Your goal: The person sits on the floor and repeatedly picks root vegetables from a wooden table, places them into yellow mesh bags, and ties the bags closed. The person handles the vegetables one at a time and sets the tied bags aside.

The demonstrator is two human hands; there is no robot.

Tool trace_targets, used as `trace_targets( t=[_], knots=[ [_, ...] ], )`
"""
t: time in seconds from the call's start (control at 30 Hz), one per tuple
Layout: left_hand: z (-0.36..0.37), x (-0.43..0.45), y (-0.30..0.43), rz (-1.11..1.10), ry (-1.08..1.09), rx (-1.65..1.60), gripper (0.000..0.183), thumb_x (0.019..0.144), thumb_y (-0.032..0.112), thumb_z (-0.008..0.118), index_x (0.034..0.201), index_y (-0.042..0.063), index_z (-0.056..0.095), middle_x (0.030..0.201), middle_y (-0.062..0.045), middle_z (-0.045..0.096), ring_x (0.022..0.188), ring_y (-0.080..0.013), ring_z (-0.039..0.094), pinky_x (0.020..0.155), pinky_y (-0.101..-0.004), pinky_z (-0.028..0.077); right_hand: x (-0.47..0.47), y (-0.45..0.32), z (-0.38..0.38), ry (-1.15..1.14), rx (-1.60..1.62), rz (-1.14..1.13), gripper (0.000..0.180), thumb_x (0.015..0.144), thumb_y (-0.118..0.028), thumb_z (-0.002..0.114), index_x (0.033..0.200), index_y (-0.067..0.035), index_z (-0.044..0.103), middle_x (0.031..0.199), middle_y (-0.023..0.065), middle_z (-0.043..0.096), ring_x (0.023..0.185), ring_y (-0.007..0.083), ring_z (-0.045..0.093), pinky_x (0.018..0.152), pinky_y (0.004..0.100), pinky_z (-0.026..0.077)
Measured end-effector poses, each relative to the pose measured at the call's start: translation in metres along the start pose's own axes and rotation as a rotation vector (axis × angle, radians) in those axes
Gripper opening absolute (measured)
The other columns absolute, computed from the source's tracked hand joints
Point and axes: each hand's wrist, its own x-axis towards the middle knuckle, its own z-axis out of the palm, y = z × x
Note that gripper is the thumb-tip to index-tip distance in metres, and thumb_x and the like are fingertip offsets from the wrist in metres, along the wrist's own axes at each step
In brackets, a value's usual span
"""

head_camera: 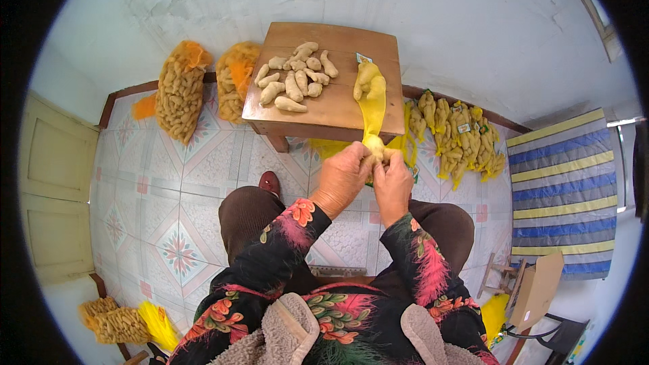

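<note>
A yellow mesh bag (374, 111) runs from the wooden table down over its front edge to my hands. Several ginger roots (369, 82) fill its far end, beside a small printed label (363, 58). My left hand (340, 175) pinches the near end of the mesh, around a pale lump that looks like another ginger root (374, 147). On the other side of that lump, my right hand (394, 182) grips the mesh too; its fingertips are partly hidden. Loose ginger roots (294, 86) lie on the left half of the wooden table (342, 106).
Orange mesh sacks of ginger (181, 94) stand left of the table against the wall. Filled yellow net bags (464, 137) are piled on the floor to its right. Further right are a striped sheet (562, 192) and a cardboard box (538, 289). Yellow netting (158, 323) lies at lower left.
</note>
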Motion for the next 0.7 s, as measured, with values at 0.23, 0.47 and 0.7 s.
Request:
trace_targets(
  t=[0.23, 0.47, 0.7],
  knots=[
    [-0.002, 0.012, -0.008, 0.060, 0.147, -0.050, 0.014, 0.080, 0.005, 0.063, 0.090, 0.003, 0.054, 0.084, -0.014, 0.053, 0.072, -0.0307, 0.056, 0.063, -0.0349, 0.047, 0.024, -0.003, 0.014, 0.042, 0.097, 0.054, 0.021, 0.084, -0.020, 0.063, 0.095, -0.005, 0.055, 0.075, 0.0159, 0.064, 0.068, 0.0343, 0.062, 0.061, 0.0423, 0.048],
    [0.004, 0.017, -0.012, 0.053, 0.125, -0.074, 0.011, 0.084, 0.012, 0.060, 0.092, 0.006, 0.057, 0.084, -0.015, 0.060, 0.075, -0.0345, 0.059, 0.064, -0.0396, 0.049, -0.006, -0.003, -0.015, 0.071, -0.110, -0.161, 0.021, 0.075, -0.014, 0.071, 0.091, -0.004, 0.063, 0.124, 0.0175, 0.048, 0.111, 0.0329, 0.047, 0.091, 0.0416, 0.038],
    [-0.014, 0.018, 0.015, 0.106, 0.016, -0.043, 0.010, 0.085, 0.014, 0.060, 0.086, 0.004, 0.057, 0.072, -0.016, 0.060, 0.072, -0.0340, 0.061, 0.062, -0.0386, 0.049, 0.014, -0.011, -0.030, 0.150, -0.149, -0.375, 0.021, 0.074, -0.018, 0.073, 0.088, -0.005, 0.064, 0.129, 0.0208, 0.046, 0.117, 0.0353, 0.046, 0.094, 0.0410, 0.037]
  ],
)
